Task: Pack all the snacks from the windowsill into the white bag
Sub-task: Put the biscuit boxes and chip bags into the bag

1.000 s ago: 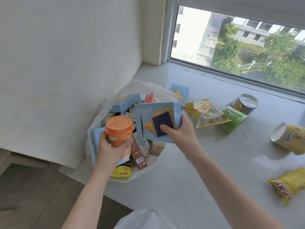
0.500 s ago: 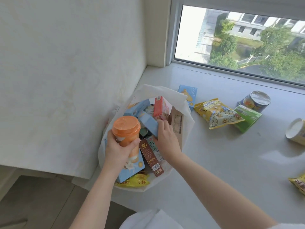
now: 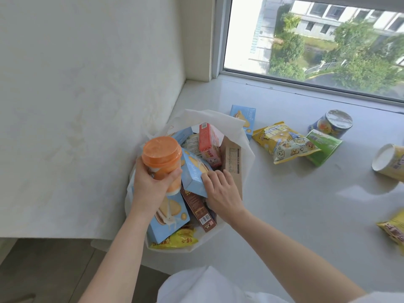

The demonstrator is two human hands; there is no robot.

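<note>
An upper-floor room in a residential building: a wide pale stone windowsill (image 3: 284, 215) runs beneath a window (image 3: 317, 40) overlooking trees, a driveway and neighbouring apartment blocks, with plain pale walls (image 3: 87, 84) and grey tiled floor (image 3: 43, 270) below.

Pale blues, yellows and orange against white.

The bag (image 3: 237, 127) is plain white. The cup (image 3: 161, 157) at centre left is orange with a cream lower part. In the bag, three boxes are light blue with golden biscuit pictures: one (image 3: 194, 174) at centre, one (image 3: 168, 217) below it, and another (image 3: 243, 119) behind the bag. A red box (image 3: 208, 147) bears cartoon print; a brown box (image 3: 200, 211) shows a white barcode; a tan box (image 3: 232, 165) carries dark text. A yellow packet (image 3: 175, 238) with red characters sits lowest. At right, a yellow pouch (image 3: 284, 142) has cartoon figures, a packet (image 3: 322, 147) is green, a tub (image 3: 331, 123) is dark blue with a silver lid. The counter (image 3: 295, 215) is pale grey-white.
</note>
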